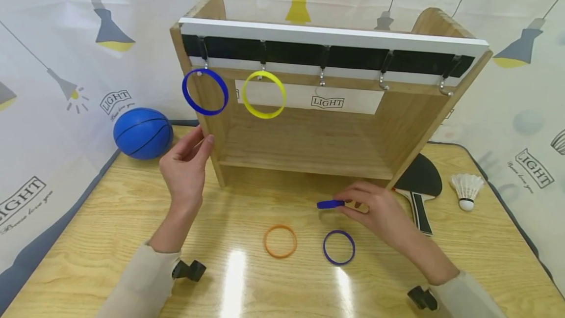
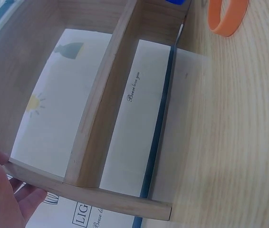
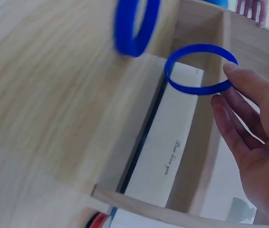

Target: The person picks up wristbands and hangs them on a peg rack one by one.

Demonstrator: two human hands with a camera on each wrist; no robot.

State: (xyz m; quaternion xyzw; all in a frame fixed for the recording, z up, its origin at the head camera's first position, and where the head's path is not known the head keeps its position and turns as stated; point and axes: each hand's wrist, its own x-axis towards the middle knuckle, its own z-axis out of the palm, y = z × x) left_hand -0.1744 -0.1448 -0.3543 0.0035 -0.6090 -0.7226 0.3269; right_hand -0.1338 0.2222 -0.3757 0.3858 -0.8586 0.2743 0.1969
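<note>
My left hand (image 1: 185,163) grips the left side panel of a wooden rack (image 1: 304,166), thumb on its front edge. Between thumb and fingers, my right hand (image 1: 375,207) pinches a blue wristband (image 3: 198,90) above the table, below the rack's shelf. Along the rack's top runs a row of several metal hooks. A blue wristband (image 1: 184,93) hangs from the leftmost hook, and a yellow wristband (image 1: 284,96) from the one beside it. On the table lie an orange wristband (image 1: 265,245) and another blue wristband (image 1: 324,250).
A blue basketball (image 1: 143,134) sits left of the rack. At the right are a black table tennis paddle (image 1: 421,178), partly behind the rack, and a white shuttlecock (image 1: 467,190). A printed cloth backdrop (image 1: 53,23) surrounds the wooden table (image 1: 106,259).
</note>
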